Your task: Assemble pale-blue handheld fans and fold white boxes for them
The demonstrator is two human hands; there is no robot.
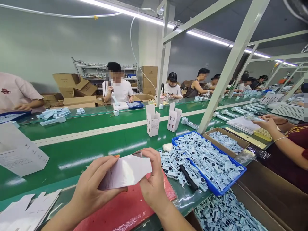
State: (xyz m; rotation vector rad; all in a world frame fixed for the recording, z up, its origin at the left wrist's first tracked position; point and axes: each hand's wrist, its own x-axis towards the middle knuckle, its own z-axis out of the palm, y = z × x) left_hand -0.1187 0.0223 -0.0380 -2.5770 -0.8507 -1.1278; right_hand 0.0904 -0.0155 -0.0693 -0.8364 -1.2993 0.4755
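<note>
Between my two hands is a small white cardboard box, tilted, with one flap sticking out toward the right. My left hand is wrapped round its left end, thumb below and fingers above. On the other end, my right hand grips the box with its fingers over the top edge. Beneath the hands lies a red mat on the bench. A stack of flat white cartons rests at the lower left.
A blue tray heaped with light-blue plastic parts stands at the right, beside loose parts and a black-handled tool. White boxes stand on the green conveyor. A slanting metal post rises at right. Co-workers sit opposite and at right.
</note>
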